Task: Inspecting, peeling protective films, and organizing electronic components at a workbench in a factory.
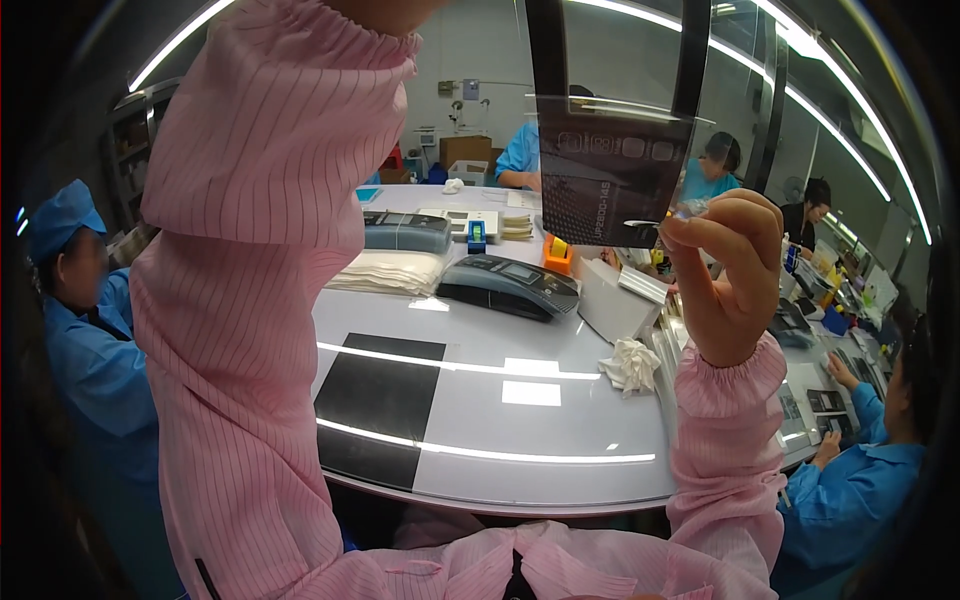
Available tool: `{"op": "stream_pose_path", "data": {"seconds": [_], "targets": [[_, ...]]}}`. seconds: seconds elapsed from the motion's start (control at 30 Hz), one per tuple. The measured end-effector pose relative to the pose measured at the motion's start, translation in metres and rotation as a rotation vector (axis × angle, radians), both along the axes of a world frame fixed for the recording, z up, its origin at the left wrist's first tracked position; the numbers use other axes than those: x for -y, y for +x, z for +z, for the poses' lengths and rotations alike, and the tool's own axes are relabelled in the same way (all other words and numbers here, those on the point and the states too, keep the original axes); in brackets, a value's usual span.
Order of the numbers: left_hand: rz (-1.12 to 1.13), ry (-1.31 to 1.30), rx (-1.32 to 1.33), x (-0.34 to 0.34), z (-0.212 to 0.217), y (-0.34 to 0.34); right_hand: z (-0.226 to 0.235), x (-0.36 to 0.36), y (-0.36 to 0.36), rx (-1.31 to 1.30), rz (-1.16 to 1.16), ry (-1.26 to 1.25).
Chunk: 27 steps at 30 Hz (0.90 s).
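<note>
Raised in front of me is a thin clear panel [620, 175] with a dark printed border, a see-through window and a row of small rounded squares. My right hand [735, 265] pinches its lower right corner between thumb and fingertips, the other fingers curled. At the top edge only the wrist part of my left hand [392, 14] shows; its fingers lie outside the picture, so its hold cannot be made out. Pink striped sleeves cover both arms. Below the panel, a dark curved device [510, 287] rests on the white table [540, 430].
A black mat [378, 410] lies at the table's front left. Crumpled white tissue [631, 366] sits by a white box [620, 302]. Farther back are a stack of pale sheets [388, 272] and an orange holder [557, 254]. Co-workers in blue sit at both sides.
</note>
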<state>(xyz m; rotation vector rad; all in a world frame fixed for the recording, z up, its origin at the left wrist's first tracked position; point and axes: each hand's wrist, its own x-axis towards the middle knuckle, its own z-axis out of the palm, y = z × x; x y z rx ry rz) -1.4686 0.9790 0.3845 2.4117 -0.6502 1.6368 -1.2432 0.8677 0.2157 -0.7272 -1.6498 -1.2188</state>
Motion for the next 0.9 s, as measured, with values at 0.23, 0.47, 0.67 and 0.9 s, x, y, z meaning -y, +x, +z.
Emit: {"op": "stream_pose_path", "data": {"seconds": [0.23, 0.47, 0.67, 0.9], "targets": [[0.075, -0.216, -0.12, -0.033, -0.077, 0.051, -0.005, -0.012, 0.005, -0.255, 0.146, -0.009], [0.121, -0.188, -0.392, -0.046, -0.164, 0.034, -0.062, -0.024, 0.01, -0.81, 0.458, -0.453], [0.523, 0.297, -0.455, -0.063, -0.271, -0.02, -0.167, -0.029, -0.015, -0.461, 0.276, -0.654], [0.495, -0.082, -0.766, -0.026, -0.412, -0.076, -0.261, 0.001, -0.03, -0.346, 0.173, -1.248]]}}
